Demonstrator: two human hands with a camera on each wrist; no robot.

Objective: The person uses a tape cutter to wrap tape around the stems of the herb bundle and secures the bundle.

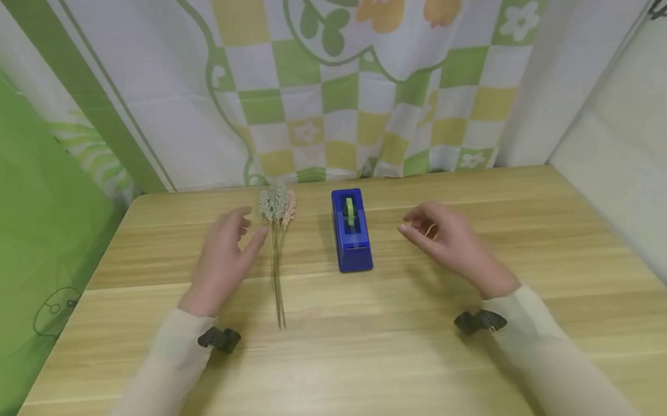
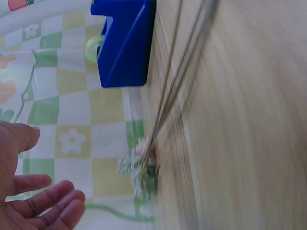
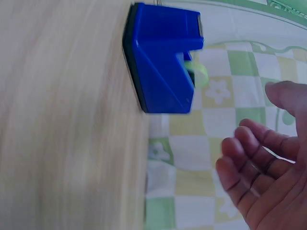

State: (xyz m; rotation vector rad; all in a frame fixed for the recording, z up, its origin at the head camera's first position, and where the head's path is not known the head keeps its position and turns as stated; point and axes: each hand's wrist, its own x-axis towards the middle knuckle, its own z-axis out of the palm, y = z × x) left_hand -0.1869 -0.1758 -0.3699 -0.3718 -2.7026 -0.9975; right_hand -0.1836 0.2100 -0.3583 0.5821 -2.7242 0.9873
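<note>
One bunch of dried flowers (image 1: 278,238) is lying on the table (image 1: 346,364), just left of one blue tape dispenser (image 1: 352,231). Left hand (image 1: 226,259) is hovering beside it, right hand (image 1: 450,241) near dispenser; both relaxed, holding nothing.

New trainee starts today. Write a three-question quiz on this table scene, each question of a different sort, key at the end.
1. True or false: the left hand grips the bunch of dried flowers.
2. What stands between the two hands on the table? A) a stapler B) a blue tape dispenser C) a mug
3. Fill in: the roll of tape in the dispenser is ____ in colour.

Key
1. False: its fingers are loose, beside the flower heads, holding nothing.
2. B. The right hand hovers to its right, empty.
3. Green.
</note>
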